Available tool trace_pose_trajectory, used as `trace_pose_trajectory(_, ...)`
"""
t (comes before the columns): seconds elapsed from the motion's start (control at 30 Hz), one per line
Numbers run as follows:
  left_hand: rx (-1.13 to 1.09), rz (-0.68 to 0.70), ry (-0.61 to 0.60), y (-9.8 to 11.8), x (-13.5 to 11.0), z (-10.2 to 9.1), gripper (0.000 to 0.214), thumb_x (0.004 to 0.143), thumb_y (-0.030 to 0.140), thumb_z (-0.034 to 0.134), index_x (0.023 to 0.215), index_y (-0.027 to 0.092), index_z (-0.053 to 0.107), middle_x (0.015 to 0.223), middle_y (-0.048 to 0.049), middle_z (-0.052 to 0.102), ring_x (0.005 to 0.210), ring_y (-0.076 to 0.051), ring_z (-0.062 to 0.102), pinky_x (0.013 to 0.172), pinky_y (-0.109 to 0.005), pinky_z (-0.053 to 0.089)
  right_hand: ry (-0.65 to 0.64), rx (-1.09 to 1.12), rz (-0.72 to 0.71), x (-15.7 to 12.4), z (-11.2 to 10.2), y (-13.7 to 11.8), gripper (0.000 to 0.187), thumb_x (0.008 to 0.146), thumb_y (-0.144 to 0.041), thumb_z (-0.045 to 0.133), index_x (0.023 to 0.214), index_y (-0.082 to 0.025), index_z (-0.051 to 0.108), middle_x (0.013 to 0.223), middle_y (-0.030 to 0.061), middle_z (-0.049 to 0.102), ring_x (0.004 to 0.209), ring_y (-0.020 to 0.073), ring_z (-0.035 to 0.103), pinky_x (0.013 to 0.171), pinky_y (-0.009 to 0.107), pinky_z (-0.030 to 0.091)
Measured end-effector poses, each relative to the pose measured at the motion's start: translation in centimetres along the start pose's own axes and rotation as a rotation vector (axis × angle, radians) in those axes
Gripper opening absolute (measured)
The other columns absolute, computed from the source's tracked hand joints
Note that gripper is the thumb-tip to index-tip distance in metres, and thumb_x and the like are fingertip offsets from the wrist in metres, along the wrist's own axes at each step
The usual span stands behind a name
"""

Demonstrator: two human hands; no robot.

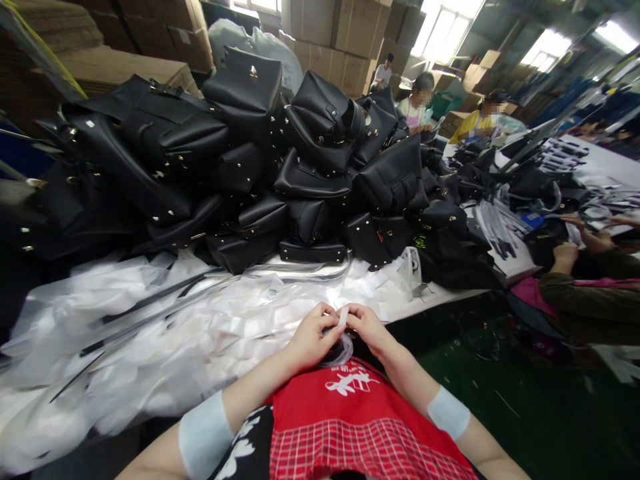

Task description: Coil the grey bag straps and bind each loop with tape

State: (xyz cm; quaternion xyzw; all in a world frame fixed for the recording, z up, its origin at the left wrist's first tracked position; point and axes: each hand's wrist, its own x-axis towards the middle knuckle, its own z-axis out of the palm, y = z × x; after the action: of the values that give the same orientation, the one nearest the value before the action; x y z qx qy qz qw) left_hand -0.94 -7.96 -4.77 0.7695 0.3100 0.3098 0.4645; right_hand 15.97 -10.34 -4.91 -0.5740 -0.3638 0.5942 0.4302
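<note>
Just above the red apron (307,403), the left hand (313,339) and right hand (371,329) meet, fingertips pinched on a pale strip (343,317) between them. Below the strip, close against the apron's top, hangs a clear loop (345,350); whether the two are joined is hard to make out. Ahead of the apron runs a white table (437,301), and crumpled plastic wrapping (200,333) covers it ahead and to the left. Farther beyond the apron rises a heap of black bags (393,177) with metal studs. Well to the apron's right, a co-worker's hands (567,257) are at a dark bag (545,241).
</note>
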Motion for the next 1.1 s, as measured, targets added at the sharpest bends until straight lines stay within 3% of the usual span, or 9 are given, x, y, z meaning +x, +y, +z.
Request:
trace_pose_trajectory(0.1,0.008,-0.002,0.005,0.4,0.1,0.0,0.027,0.090,0.035,0.051,0.079,0.019,0.070,0.092,-0.0046,0.054,0.088,-0.015,0.055,0.082,-0.027,0.044,0.070,-0.051,-0.060,0.0,0.2,0.3,0.013,0.066,-0.028,0.067,0.067,-0.017,0.062,0.057,-0.0038,0.058,0.051,0.0100,0.050,0.051,0.022,0.040)
trace_pose_trajectory(0.3,-0.015,-0.131,-0.036,0.9,0.6,0.1,0.033,0.090,0.037,0.047,0.070,0.018,0.066,0.072,-0.0015,0.062,0.074,-0.015,0.058,0.071,-0.026,0.044,0.205,-0.198,-0.325,-0.6,0.6,0.8,0.014,0.075,-0.031,0.062,0.074,-0.017,0.066,0.070,0.0008,0.066,0.064,0.0141,0.058,0.061,0.025,0.046)
trace_pose_trajectory(0.4,0.001,-0.130,0.006,1.0,0.4,0.5,0.032,0.089,0.036,0.048,0.069,0.019,0.066,0.072,-0.0017,0.063,0.074,-0.016,0.059,0.071,-0.026,0.043,0.126,-0.209,-0.269,-0.8,0.3,0.4,0.016,0.076,-0.033,0.062,0.075,-0.018,0.067,0.070,0.0009,0.067,0.065,0.0152,0.059,0.063,0.026,0.047)
trace_pose_trajectory(0.57,-0.118,-0.137,0.078,0.6,-0.2,1.1,0.010,0.083,0.030,0.056,0.084,0.020,0.053,0.077,0.0010,0.063,0.072,-0.014,0.059,0.069,-0.026,0.045,-0.120,-0.185,-0.183,-1.2,-1.6,-0.8,0.029,0.081,-0.043,0.058,0.082,-0.017,0.072,0.079,0.0035,0.070,0.079,0.0188,0.063,0.077,0.032,0.049)
trace_pose_trajectory(0.8,-0.190,-0.116,-0.022,0.6,-0.4,1.4,0.021,0.080,0.027,0.060,0.093,0.020,0.045,0.082,0.0000,0.063,0.077,-0.014,0.061,0.073,-0.028,0.047,-0.284,-0.239,-0.110,-1.2,-3.6,-1.0,0.028,0.068,-0.037,0.075,0.087,-0.016,0.073,0.083,0.0042,0.072,0.077,0.0178,0.064,0.077,0.031,0.049)
trace_pose_trajectory(0.97,-0.180,-0.125,-0.020,0.6,-0.4,1.6,0.020,0.080,0.028,0.059,0.092,0.020,0.046,0.083,-0.0011,0.064,0.079,-0.016,0.062,0.075,-0.030,0.047,-0.270,-0.269,-0.114,-1.1,-3.5,-1.0,0.021,0.068,-0.033,0.075,0.079,-0.016,0.073,0.076,0.0032,0.072,0.069,0.0162,0.064,0.071,0.029,0.049)
trace_pose_trajectory(1.1,-0.099,-0.143,-0.068,0.0,0.0,1.3,0.024,0.076,0.031,0.063,0.094,0.019,0.051,0.088,-0.0035,0.065,0.081,-0.018,0.061,0.076,-0.031,0.047,-0.152,-0.520,-0.310,-1.9,-2.6,-1.0,0.012,0.075,-0.022,0.065,0.082,-0.020,0.075,0.081,0.0042,0.073,0.074,0.0177,0.066,0.070,0.029,0.050)
